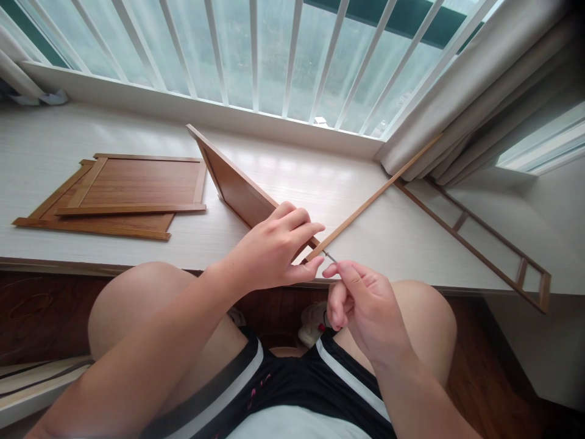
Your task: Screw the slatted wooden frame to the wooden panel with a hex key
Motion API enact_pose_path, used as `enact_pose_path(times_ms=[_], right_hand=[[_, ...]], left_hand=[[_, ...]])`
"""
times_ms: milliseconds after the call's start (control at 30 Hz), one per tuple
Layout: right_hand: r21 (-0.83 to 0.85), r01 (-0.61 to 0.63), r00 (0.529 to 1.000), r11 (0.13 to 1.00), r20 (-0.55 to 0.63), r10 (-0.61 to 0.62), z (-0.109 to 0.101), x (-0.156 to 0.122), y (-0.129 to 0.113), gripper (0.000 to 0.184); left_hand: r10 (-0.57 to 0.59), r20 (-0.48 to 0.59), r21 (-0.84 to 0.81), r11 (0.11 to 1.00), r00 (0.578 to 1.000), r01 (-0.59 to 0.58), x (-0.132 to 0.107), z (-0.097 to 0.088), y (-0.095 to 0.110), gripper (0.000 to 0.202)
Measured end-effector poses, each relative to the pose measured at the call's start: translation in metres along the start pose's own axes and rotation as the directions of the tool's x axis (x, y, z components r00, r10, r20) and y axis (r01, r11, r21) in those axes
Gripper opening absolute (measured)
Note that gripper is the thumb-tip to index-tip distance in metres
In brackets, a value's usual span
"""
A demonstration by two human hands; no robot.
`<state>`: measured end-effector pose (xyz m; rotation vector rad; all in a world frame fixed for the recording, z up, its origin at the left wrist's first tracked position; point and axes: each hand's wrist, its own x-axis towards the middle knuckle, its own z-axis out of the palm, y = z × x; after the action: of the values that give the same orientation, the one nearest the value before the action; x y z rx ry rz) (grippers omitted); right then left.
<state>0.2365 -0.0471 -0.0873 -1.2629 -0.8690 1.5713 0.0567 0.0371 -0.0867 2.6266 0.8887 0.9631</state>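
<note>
Gripping a brown rectangular wood-framed panel (238,186) with left hand (278,244). Pinching a thin grey metal rod (331,258) with right hand (363,299).

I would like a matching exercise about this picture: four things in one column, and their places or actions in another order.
1. Left hand
2. Right hand
3. Overlapping wooden panels
4. Frame with crossbars

A. far right, near the curtain
B. holding the tilted panel
C. lying on the white surface, at left
D. pinching a thin metal piece

Pairs: 1-B, 2-D, 3-C, 4-A
</note>
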Motion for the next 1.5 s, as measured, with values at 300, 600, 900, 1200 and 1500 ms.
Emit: enact_pose_path(times_ms=[300,600,900,1200,1500], right_hand=[[0.508,-0.506,0.853,0.697,0.418,0.314,-0.001,0.0,-0.017,0.042],[0.137,-0.058,0.981,0.989,0.193,0.031,-0.006,0.008,0.006,0.063],[-0.585,0.545,0.786,0.601,0.107,-0.608,-0.034,-0.003,0.026,0.021],[0.377,-0.25,0.955,0.892,0.248,0.163,-0.012,0.001,-0.008,0.035],[-0.149,0.28,0.956,0.948,-0.05,-0.29,-0.023,-0.002,0.022,0.025]], left_hand=[[0.007,-0.015,-0.011,1.0,1.0,-0.007,-0.001,0.001,-0.001,0.038],[-0.002,-0.035,-0.004,1.0,0.999,0.002,-0.002,0.003,-0.002,0.036],[-0.01,-0.045,-0.011,1.0,0.999,0.01,-0.001,0.003,-0.001,0.037],[-0.007,-0.042,-0.023,1.0,0.999,0.006,-0.002,0.003,-0.001,0.036],[-0.009,-0.039,-0.014,1.0,0.999,0.008,-0.002,0.003,-0.001,0.037]])
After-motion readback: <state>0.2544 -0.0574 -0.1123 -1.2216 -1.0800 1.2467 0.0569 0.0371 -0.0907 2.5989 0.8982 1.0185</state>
